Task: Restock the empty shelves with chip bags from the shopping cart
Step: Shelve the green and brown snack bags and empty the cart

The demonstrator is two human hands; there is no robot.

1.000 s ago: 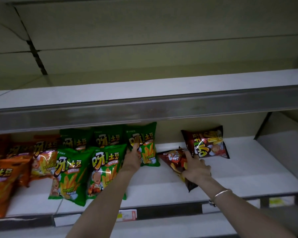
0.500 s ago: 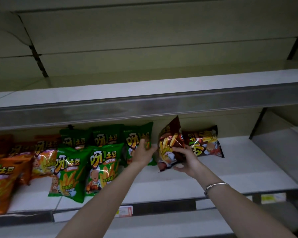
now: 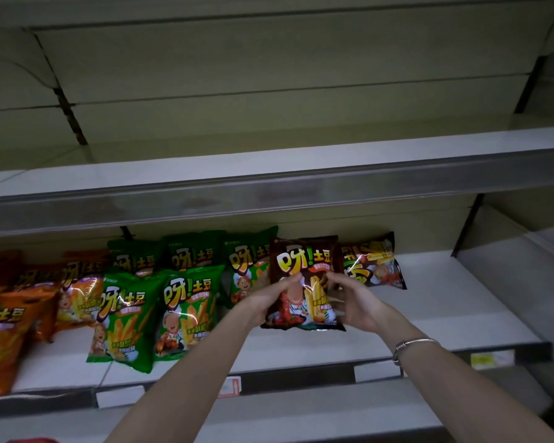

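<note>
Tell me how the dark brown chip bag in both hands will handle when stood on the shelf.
Probably light and puffy: the dark brown chip bag looks air-filled, with the left hand and right hand gripping its sides. Its glossy film shows glare, so it may slip. Upright, it will likely tip unless leaned back, like the green bags.

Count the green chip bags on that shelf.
5. Front row: front-left bag, front-right bag. Back row: back-left bag, back-middle bag, back-right bag, partly behind the left hand holding the brown bag. More may be hidden behind.
</note>
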